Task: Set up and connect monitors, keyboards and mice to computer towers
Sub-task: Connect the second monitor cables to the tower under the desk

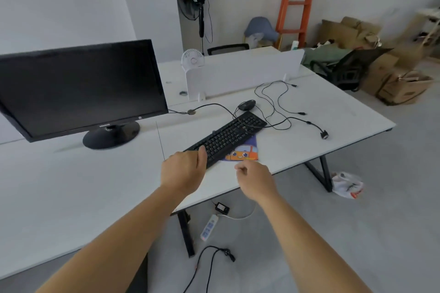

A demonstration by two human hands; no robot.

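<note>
Fingers (241,167) on my right hand (256,182) are curled in toward the thumb with nothing visible between them, hovering just short of the table (71,185) edge. My left hand (183,170) is a little farther in: its thumb lies on top of the near end of the keyboard (228,139), and the other fingers are hidden behind the hand, so I read it as a grip on that end without seeing it whole. I judge the keyboard to be light, stiff plastic, but it is long. Lifted by one end it will lever and twist, so I would rather take it by both short ends. It lies diagonally on the table, partly over a thin cartoon mouse pad (245,151) that looks floppy and likely to slide along with it. Dark cables (276,107) cross its far end and loop loosely toward the mouse (247,104) just beyond. These will drag or snag if I pull fast. A bulkier plug (324,135) lies unconnected on the table, out toward its right edge. Farther left, the monitor (78,85) stands on its round base. It probably is the heavy, top-heavy piece, best held by the frame and base and never by the screen. No tower is in view.
</note>
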